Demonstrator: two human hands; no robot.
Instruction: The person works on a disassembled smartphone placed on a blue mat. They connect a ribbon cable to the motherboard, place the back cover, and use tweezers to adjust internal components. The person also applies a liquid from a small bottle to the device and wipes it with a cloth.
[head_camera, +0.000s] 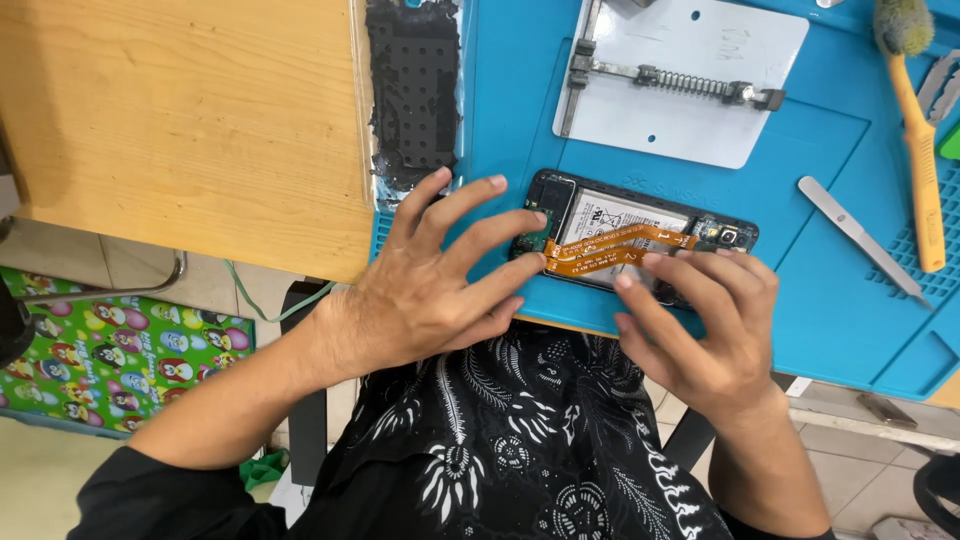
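Note:
An opened black phone (600, 215) lies face down on a blue work mat (800, 180), its battery and two orange flex cables (620, 248) exposed. My left hand (440, 280) rests at the phone's left end, fingers spread, fingertips touching the edge near the orange cable ends. My right hand (705, 330) presses on the phone's near edge, fingers bent over it and hiding that side. Neither hand grips a tool.
A white clamp plate with a spring bar (680, 80) lies behind the phone. A metal spudger (860, 238) and a yellow-handled brush (922, 150) lie to the right. A black phone back panel (413, 90) sits at the mat's left edge, beside a wooden tabletop (190, 120).

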